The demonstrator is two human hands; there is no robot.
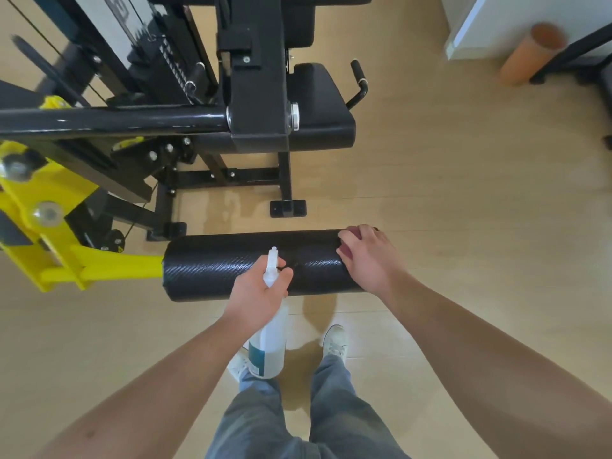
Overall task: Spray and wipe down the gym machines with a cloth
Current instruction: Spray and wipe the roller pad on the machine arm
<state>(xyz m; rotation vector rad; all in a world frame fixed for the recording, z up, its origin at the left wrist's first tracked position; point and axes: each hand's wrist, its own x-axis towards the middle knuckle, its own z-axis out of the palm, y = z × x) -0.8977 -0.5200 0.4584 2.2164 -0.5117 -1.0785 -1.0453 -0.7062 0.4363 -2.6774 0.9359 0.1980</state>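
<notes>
Grips: left hand (255,293) tight around spray bottle (268,349); right hand (367,256) curled over cloth (345,251) on roller pad (215,266).

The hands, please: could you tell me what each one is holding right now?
Left hand: closed, holding the spray bottle.
Right hand: closed on the cloth, against the roller pad.

Cloth (345,251) mostly hidden under right hand (367,260); orange tube (530,53) blurred.
</notes>
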